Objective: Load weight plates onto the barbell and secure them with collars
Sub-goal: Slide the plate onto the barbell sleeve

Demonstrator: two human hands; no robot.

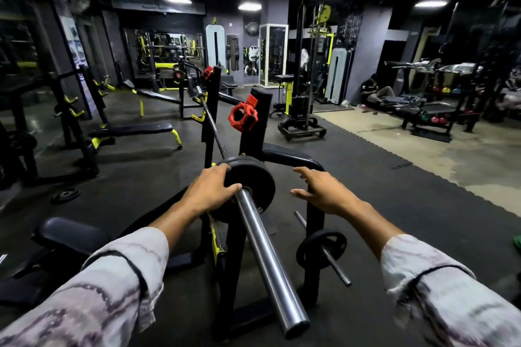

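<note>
A steel barbell (265, 251) lies on a black bench rack, its bare sleeve end pointing toward me. One black weight plate (253, 177) sits on the sleeve against the inner stop. My left hand (210, 190) grips the plate's left rim, thumb across its face near the sleeve. My right hand (320, 187) hovers just right of the plate, fingers straight, touching nothing. A red collar (243, 117) hangs on the near rack upright (255, 127). A second red collar (207, 72) sits on the far upright.
A small black plate (321, 248) rests on a storage peg low on the right. Another plate (65, 195) lies on the floor at left. Flat benches stand left, a cable machine (303, 110) behind. A person sits far right by dumbbell racks.
</note>
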